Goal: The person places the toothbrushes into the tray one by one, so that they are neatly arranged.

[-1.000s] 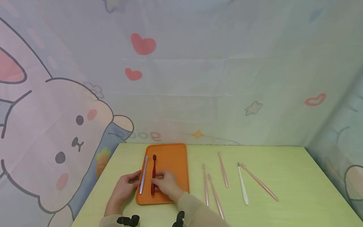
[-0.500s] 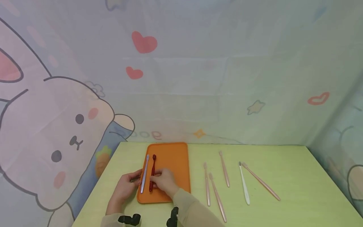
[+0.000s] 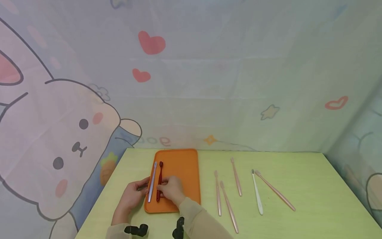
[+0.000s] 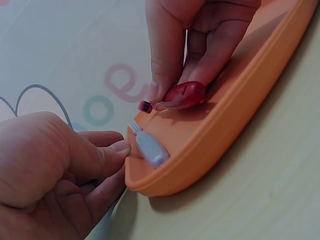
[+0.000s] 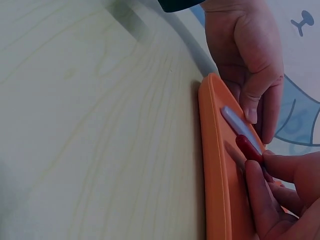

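From the head view, the right hand (image 3: pixel 173 190) pinches the red toothbrush (image 3: pixel 160 174) over the nine o'clock side of the orange tray (image 3: pixel 182 162), just beside the lavender toothbrush (image 3: pixel 153 182) lying in it. The left hand (image 3: pixel 132 196) grips the tray's nine o'clock edge. Toward three and four o'clock, four pink toothbrushes (image 3: pixel 236 176) and a white toothbrush (image 3: pixel 257 193) lie on the counter (image 3: pixel 304 179).

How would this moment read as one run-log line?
left hand: holds orange tray by rim; right hand: pinches red toothbrush above tray; purple toothbrush: on tray; white toothbrush, four pink toothbrushes: on table
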Demonstrator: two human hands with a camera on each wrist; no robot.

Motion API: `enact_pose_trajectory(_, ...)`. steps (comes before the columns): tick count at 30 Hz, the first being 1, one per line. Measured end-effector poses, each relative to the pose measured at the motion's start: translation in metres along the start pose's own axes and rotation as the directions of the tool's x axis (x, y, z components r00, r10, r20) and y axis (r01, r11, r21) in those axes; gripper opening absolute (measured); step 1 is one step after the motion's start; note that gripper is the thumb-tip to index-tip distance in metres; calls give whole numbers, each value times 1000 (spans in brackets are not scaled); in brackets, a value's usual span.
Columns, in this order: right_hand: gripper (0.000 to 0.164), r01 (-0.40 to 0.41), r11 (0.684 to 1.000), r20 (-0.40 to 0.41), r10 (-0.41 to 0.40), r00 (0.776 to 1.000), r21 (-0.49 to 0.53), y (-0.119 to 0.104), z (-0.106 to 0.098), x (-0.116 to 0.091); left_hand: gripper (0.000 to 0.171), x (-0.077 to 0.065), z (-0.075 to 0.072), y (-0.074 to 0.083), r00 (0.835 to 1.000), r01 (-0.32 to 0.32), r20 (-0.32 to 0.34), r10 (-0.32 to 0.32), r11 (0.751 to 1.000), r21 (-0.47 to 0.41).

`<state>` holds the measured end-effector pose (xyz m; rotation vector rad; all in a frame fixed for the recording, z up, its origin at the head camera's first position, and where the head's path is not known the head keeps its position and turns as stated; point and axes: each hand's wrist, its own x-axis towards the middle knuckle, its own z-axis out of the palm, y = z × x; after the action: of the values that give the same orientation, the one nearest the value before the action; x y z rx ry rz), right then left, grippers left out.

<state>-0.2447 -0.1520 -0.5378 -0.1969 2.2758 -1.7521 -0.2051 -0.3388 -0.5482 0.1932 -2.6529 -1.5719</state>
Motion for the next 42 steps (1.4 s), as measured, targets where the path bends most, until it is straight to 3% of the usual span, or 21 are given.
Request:
enact_pose_trajectory(6,24,-25,1000,-10,25,1000,-15,-4,2,0,47,0,-1,1,1000,2,2,-2,1000,7)
enact_pose_trajectory(22,23,30,992,-27,-33,999,-121,-6,3,-2,47,-3,-2,5,999,-35,10,35,999,39)
enact_pose_trajectory(31,21,4,988,-52,-12,999,-152,-8,3,0,47,-3,-2,6,1000,-17,8,17,1000,7)
enact_pose_trajectory(38,20,29,979,-78,-46,996,-201,-5,3,0,47,-3,-1,6,1000,-4,3,4,1000,2)
enact_pose_trajectory(42,20,39,983,-69,-52,996,-179,-4,2,0,47,-4,-2,6,1000,-3,3,3,1000,-5)
